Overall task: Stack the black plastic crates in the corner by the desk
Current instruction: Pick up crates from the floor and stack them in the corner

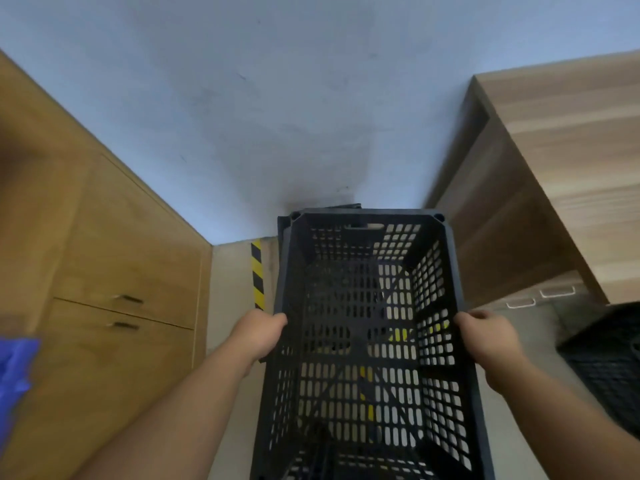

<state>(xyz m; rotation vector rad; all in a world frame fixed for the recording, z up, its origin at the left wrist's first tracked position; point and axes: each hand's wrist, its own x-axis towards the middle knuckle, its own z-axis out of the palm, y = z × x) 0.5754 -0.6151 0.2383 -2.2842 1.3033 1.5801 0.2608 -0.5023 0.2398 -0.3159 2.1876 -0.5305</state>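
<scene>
A black perforated plastic crate [367, 327] fills the lower middle of the head view, open side up. My left hand [259, 332] grips its left rim and my right hand [485, 336] grips its right rim. Its far end reaches toward the corner at the wall. The dark edge of another crate [284, 221] shows behind and beneath its far left corner. A further black crate [609, 368] sits on the floor at the right edge, partly cut off.
A wooden desk [554, 161] stands on the right, a wooden cabinet [114, 271] with drawer handles on the left. Yellow-black hazard tape [257, 275] runs along the floor beside the crate. A blue-grey wall [277, 116] is ahead. Something blue [14, 375] is at the left edge.
</scene>
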